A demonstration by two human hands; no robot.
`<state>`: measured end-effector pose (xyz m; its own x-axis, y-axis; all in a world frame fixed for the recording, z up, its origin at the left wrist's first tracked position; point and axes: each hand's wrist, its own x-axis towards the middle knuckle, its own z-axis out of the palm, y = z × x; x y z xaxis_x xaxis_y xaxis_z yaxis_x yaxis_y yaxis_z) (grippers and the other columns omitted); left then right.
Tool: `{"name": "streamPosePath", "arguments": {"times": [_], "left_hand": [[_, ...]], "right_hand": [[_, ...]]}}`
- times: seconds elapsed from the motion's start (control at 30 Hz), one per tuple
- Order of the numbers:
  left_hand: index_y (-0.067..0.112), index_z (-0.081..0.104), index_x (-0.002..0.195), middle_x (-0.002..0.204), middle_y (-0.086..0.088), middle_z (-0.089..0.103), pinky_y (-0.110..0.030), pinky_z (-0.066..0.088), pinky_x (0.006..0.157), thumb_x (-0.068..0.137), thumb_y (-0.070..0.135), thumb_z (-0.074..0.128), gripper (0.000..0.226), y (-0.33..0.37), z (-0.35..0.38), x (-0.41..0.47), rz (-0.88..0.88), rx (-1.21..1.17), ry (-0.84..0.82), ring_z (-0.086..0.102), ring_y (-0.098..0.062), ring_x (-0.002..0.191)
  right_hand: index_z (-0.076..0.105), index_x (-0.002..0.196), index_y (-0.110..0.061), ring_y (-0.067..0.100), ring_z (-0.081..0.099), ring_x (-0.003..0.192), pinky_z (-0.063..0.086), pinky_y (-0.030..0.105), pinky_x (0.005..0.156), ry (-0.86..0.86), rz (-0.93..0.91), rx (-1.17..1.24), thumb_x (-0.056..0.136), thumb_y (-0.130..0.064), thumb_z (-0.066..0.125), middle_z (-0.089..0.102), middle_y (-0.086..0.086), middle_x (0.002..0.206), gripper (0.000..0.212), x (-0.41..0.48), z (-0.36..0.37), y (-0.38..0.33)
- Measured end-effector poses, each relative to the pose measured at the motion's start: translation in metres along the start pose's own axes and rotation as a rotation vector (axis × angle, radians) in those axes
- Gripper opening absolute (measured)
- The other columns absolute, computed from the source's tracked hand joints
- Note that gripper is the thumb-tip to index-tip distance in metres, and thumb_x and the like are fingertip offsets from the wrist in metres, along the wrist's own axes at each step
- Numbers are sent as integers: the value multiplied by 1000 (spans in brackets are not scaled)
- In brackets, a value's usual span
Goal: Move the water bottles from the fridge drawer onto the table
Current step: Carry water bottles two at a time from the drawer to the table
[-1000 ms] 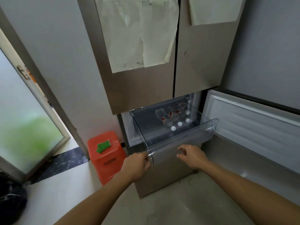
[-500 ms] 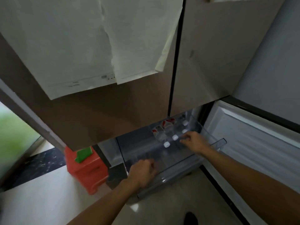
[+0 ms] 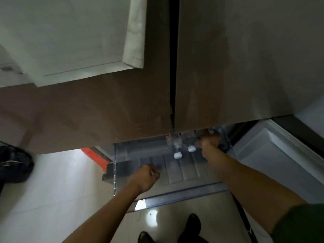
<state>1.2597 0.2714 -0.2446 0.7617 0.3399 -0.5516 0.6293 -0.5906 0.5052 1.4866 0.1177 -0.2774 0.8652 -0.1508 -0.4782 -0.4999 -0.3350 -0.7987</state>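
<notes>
- Upper fridge doors point(image 3: 236, 67), brown, fill the top of the view. Their bottom edge overhangs the drawer's back and hides the rear of what's inside.
- Pale papers point(image 3: 70, 41) hang on the L door; one corner is folded over near the centre seam.
- Lower door point(image 3: 273, 158) is swung open at R, white inner face showing, just beside the drawer's R side.
- Orange stool point(image 3: 93, 155): only a sliver shows, L of the drawer under the door edge.
- Black bag point(image 3: 14, 165) sits on the pale floor point(image 3: 61, 190) at far L, well apart from the fridge.
- Dark shoes point(image 3: 193, 223) at the bottom edge, near the drawer front.
- Fridge drawer point(image 3: 184, 172): clear plastic w/ a ribbed bottom, pulled out toward the person. L and middle parts of its floor are bare.
- Water bottles point(image 3: 175, 145): two show, lying side by side in the drawer's back R part. White caps point(image 3: 178, 155) point toward the person, bodies run back under the doors, w/ a bit of red label at the door edge.
- Right hand point(image 3: 208, 142) reaches deep into the back R corner, just R of the 2nd bottle's cap and touching or nearly so. Fingers are curled down, but the hand covers whatever is under them, so can't tell if it grips a bottle.
- Left hand point(image 3: 144, 178) is over the front L part of the drawer, fingers curled into a fist. Can't tell if they clamp the clear plastic or nothing.
- Green sleeve point(image 3: 301, 225) on the R arm at bottom R; both forearms are bare.
</notes>
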Motion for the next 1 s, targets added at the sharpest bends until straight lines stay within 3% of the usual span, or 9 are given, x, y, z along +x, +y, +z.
{"name": "streamPosePath", "arguments": {"times": [0.1,0.2,0.27,0.47,0.53,0.67,0.77,0.9,1.0], "left_hand": [[7,62,98,96,-18,66,-37,52,76,93,22,55,17,24,8,20,-90,-254,-11,64,-31,90],[9,55,110,105,-14,62,-33,53,62,93,24,58,23,47,18,45,-226,-594,39,60,-28,94],[10,54,116,110,-15,62,-32,54,57,88,24,64,33,58,29,65,-274,-765,75,62,-31,98],[1,52,123,112,-23,62,-30,55,47,77,9,73,51,80,53,104,-327,-1140,97,62,-29,81],[-2,56,117,98,-25,65,-25,49,41,79,7,71,42,83,56,104,-313,-1156,101,62,-24,65],[5,57,104,69,-14,57,-22,42,42,91,13,61,15,86,55,86,-256,-1110,192,51,-15,44],[6,56,111,91,-25,64,-29,45,52,90,27,64,31,77,46,73,-212,-1021,324,54,-22,61],[15,52,106,106,-18,64,-49,52,87,90,35,62,27,65,31,47,-180,-882,414,62,-38,96],[12,49,123,116,-21,62,-54,49,94,94,36,55,38,58,21,26,-166,-749,482,60,-41,106]], "right_hand": [[54,123,-10,29,59,111,46,31,83,-98,1,-116,102,-19,34,60,14,125,30,-7,-11,-11],[65,99,-6,24,65,70,51,25,56,-273,32,-53,95,-25,57,68,15,88,21,-20,-22,-2],[66,95,-6,16,57,54,41,17,38,-349,106,-20,90,-20,65,63,7,70,16,-23,-31,9],[58,79,-8,16,60,58,41,18,42,-538,218,-269,90,-8,62,61,8,71,12,-27,-67,24],[60,88,-6,15,63,56,42,17,39,-565,215,-249,90,-7,60,63,8,75,2,-27,-70,27],[59,111,-15,18,63,62,41,20,46,-548,217,-109,87,-40,65,65,9,90,35,-25,-66,24],[61,106,-16,14,50,53,33,21,42,-448,179,-42,89,-53,58,62,8,83,42,-27,-63,18],[68,97,-10,16,41,52,31,27,46,-289,71,81,93,-47,54,58,8,75,39,-31,-64,14],[66,82,-10,19,46,57,34,30,54,-222,-34,109,94,-38,54,56,7,69,33,-43,-66,7]]}}
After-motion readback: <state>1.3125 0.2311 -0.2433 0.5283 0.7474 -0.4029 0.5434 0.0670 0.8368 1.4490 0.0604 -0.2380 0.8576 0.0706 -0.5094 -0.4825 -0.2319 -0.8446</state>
